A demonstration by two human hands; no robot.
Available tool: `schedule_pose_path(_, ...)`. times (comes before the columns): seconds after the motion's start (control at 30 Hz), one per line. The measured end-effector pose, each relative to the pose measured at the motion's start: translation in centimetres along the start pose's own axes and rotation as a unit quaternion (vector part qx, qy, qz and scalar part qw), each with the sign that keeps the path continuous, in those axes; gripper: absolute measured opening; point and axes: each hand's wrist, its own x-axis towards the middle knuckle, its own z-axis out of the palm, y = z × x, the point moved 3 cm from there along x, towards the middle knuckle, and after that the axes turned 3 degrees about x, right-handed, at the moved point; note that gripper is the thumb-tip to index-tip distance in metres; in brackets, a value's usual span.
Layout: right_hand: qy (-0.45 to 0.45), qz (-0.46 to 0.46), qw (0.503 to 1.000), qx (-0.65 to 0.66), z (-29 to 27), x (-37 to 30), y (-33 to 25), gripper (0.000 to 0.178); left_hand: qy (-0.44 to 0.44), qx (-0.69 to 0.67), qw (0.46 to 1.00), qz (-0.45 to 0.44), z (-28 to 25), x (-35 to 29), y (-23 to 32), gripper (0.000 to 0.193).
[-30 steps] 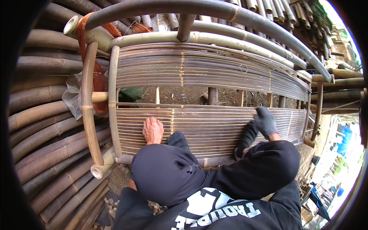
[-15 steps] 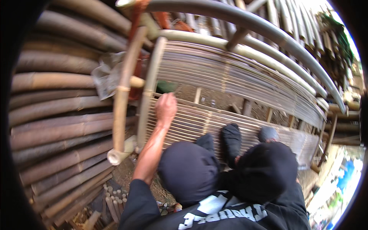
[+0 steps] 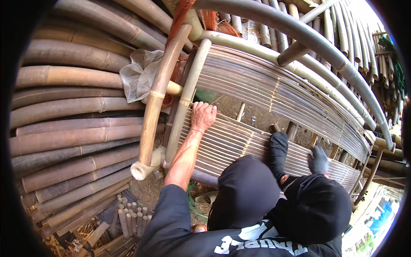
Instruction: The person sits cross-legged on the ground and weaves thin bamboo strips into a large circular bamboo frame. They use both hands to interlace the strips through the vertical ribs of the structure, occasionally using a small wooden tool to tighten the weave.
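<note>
We had the left hand, bare, at the far left corner of the near slats, just beside the pale crosspiece. Fingers sat together, bent over the slats' far edge; we couldn't tell whether they clamped it. The right hand, in a grey glove, was at that same edge toward the right end, partly behind the right knee. Its fingers were hidden, so we couldn't tell its grip.

The near slats lay in the bamboo frame, right in front of us. An open gap ran between them and the far slats, with dirt floor visible through it. A dark-socked foot rested by the gap, between the hands. Room was tight: stacked poles crowded the left, a crumpled plastic bag lay by the frame's left side, a curved rail crossed the far side, and the left knee filled the near edge.

For writing, we saw bold white lettering on the black shirt, partly folded. A small red can sat below; any label was too small to read.
</note>
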Motion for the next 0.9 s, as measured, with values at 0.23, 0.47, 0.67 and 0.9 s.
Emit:
schedule_pose_path(0.23, -0.184, -0.170, 0.959, 0.130, 7.8, 12.7, -21.5, 0.051, 0.062, -0.056, 0.996, 0.006, -0.7, -0.2, 0.0, 0.021)
schedule_pose_path(0.47, -0.185, -0.120, 0.966, 0.136, 10.7, 13.2, -21.6, 0.045, 0.062, -0.034, 0.997, -0.023, -1.2, -0.4, 0.2, 0.025)
schedule_pose_path(0.67, -0.147, -0.124, 0.973, 0.130, 10.9, 13.2, -21.6, 0.040, 0.042, -0.029, 0.998, -0.040, -1.0, -1.0, 0.4, 0.024)
schedule_pose_path(0.9, -0.004, -0.061, 0.984, 0.166, 8.9, 12.6, -17.2, 0.024, -0.071, 0.003, 0.994, -0.080, -0.8, -1.3, 1.0, 0.029)
